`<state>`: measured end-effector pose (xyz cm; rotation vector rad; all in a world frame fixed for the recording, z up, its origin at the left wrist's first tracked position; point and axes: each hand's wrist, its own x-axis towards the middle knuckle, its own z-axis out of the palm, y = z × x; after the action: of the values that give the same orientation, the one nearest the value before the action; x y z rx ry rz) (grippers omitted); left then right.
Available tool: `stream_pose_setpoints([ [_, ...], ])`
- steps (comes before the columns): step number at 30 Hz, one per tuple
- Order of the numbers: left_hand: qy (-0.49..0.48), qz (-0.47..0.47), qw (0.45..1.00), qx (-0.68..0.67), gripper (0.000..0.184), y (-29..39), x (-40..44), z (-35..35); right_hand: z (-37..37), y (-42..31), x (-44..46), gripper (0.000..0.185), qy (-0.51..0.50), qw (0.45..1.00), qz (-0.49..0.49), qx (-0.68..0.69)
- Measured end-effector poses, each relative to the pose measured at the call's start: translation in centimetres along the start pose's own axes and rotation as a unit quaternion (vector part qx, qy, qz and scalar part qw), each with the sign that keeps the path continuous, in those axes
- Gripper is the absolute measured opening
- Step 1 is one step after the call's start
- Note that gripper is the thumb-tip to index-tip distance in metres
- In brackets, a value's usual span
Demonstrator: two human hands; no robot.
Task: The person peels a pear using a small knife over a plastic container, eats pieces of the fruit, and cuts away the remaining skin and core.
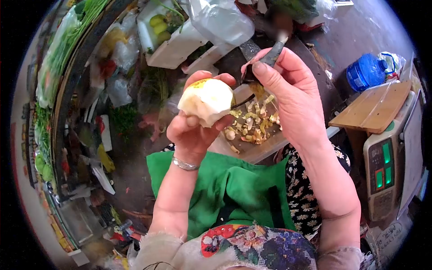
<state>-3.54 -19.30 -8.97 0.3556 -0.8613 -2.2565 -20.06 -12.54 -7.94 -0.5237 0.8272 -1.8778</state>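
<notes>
My left hand (198, 123) is closed around a partly peeled pear (204, 102), its pale flesh bare and a patch of yellow skin left on top. A thin dark stem sticks out at its right. Up and to the right, my right hand (292, 83) grips a dark grey tool (273, 55); its working end is hard to make out. The tool is apart from the fruit. Beneath both hands a shallow tray (263, 153) holds many yellowish scraps (256, 121).
A green apron (225, 189) covers my lap. At right stand a weighing scale (382, 166) with lit green digits, a wooden board (371, 110) and a blue plastic bottle (365, 73). White foam boxes (175, 49) and plastic bags (220, 22) lie ahead; greens (67, 58) line the left.
</notes>
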Motion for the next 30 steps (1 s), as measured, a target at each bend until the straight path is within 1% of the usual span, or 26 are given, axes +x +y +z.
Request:
stream_pose_setpoints([
  [2,0.0,-0.004,1.0,-0.022,0.073,0.4,0.0,-0.3,-0.1,-0.2,-0.1,0.014,-0.017,0.998,-0.002,-0.057],
  [4,-0.016,-0.002,0.999,-0.031,0.072,0.4,0.1,-0.5,0.0,0.2,0.0,0.013,-0.012,0.997,-0.01,-0.071],
  [6,-0.015,-0.003,0.999,-0.044,0.072,0.5,0.2,-0.4,0.0,0.4,0.0,0.011,-0.009,0.996,-0.04,-0.081],
  [8,-0.014,-0.003,0.998,-0.053,0.072,0.7,0.2,-0.4,0.3,0.3,-0.1,0.01,-0.008,0.994,-0.047,-0.096],
  [10,-0.062,-0.026,0.994,-0.088,0.074,0.7,0.2,-0.5,0.1,0.3,-0.1,0.01,-0.002,0.992,-0.039,-0.116],
  [11,-0.062,-0.023,0.994,-0.091,0.074,0.7,0.2,-0.5,0.1,0.2,-0.1,0.011,0.008,0.987,-0.049,-0.155],
  [13,-0.065,-0.043,0.986,-0.149,0.071,0.7,0.0,-0.5,0.3,0.3,-0.3,0.012,0.012,0.987,-0.057,-0.153],
  [14,-0.066,-0.041,0.986,-0.149,0.071,0.6,0.0,-0.3,0.4,0.4,-0.3,0.012,0.017,0.987,-0.066,-0.148],
  [17,-0.033,-0.031,0.997,-0.061,0.075,0.2,-0.1,0.2,0.4,0.7,-0.3,0.013,0.008,0.992,-0.058,-0.108],
  [18,-0.033,-0.029,0.997,-0.06,0.075,0.3,-0.1,0.1,0.3,0.8,-0.3,0.014,0.011,0.994,-0.054,-0.093],
  [19,-0.025,-0.024,0.999,-0.005,0.077,0.3,-0.1,-0.1,0.3,0.6,-0.1,0.014,0.022,0.996,-0.046,-0.077],
  [21,-0.005,-0.025,0.996,0.087,0.081,0.6,-0.1,-0.1,-0.3,0.2,0.3,0.016,-0.007,1.0,0.004,-0.019],
  [22,-0.004,-0.024,0.996,0.086,0.081,0.5,0.0,0.0,-0.3,0.1,0.3,0.017,-0.025,0.999,0.035,0.022],
  [23,0.002,-0.007,0.993,0.12,0.082,0.4,0.1,0.0,-0.3,0.1,0.1,0.017,-0.025,0.999,0.037,0.02],
  [24,0.007,0.009,0.988,0.156,0.082,0.4,0.2,0.1,-0.2,0.2,0.1,0.017,-0.041,0.997,0.059,0.011],
  [25,0.002,0.014,0.985,0.17,0.085,0.3,0.2,0.1,-0.2,0.3,0.0,0.018,-0.058,0.995,0.081,0.002],
  [26,0.003,0.013,0.986,0.169,0.085,0.1,0.2,0.3,-0.1,0.3,-0.1,0.018,-0.056,0.995,0.082,0.001],
  [28,0.014,0.034,0.976,0.213,0.087,0.0,0.1,0.7,0.2,0.0,-0.2,0.019,-0.1,0.987,0.114,0.043],
  [29,0.012,0.027,0.97,0.241,0.088,0.2,0.1,0.4,0.3,-0.2,-0.3,0.02,-0.112,0.984,0.127,0.059],
  [30,0.012,0.026,0.97,0.24,0.088,0.0,0.1,0.5,0.2,-0.1,-0.3,0.02,-0.111,0.984,0.128,0.058],
])
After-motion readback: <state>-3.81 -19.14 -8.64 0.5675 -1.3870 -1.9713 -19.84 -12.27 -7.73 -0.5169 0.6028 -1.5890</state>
